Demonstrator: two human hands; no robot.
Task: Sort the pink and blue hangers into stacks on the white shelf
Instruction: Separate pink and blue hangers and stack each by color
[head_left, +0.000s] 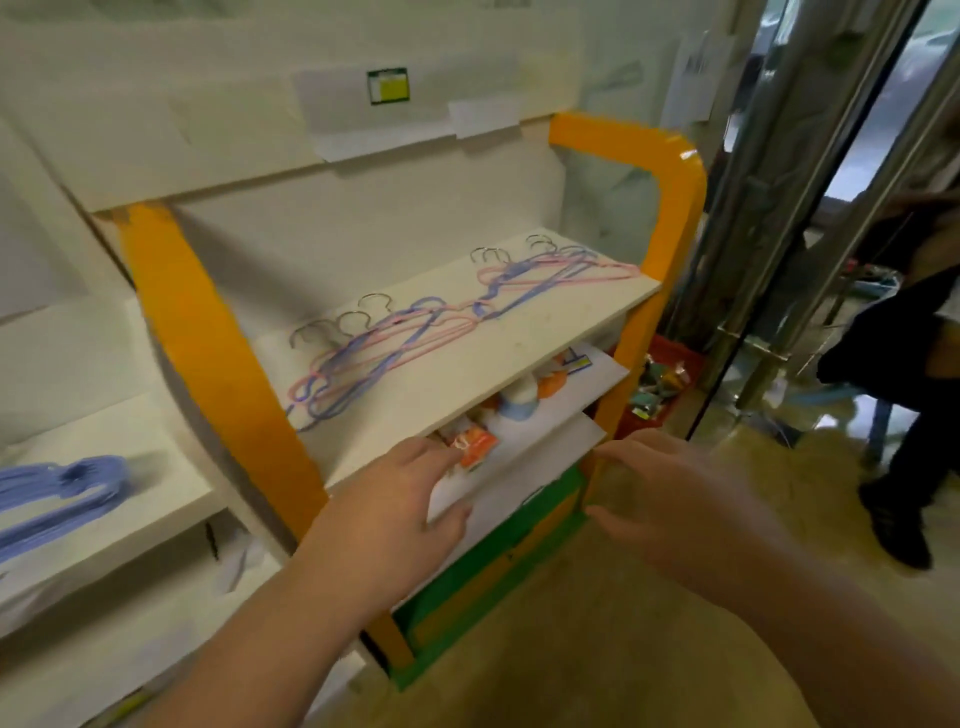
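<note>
Head view, hangers: thin pink and blue plastic hangers with metal hooks (395, 338) are lying mixed on the white top shelf board (519, 353) of the orange-framed rack (208, 332).
Blue stack: a pile of blue hangers (57, 493) is sitting on the white side shelf (156, 499), far left.
Left hand (395, 512): reaching forward, fingers relaxed, holding nothing.
Right hand (670, 499): hovering apart, fingers spread, empty.

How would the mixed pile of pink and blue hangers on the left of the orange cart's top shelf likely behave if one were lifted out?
The hanger pile looks thin and wiry, so probably light and slightly springy. The frames overlap and interlock, so lifting one would likely drag its neighbours. The metal hooks could snag each other.
</note>
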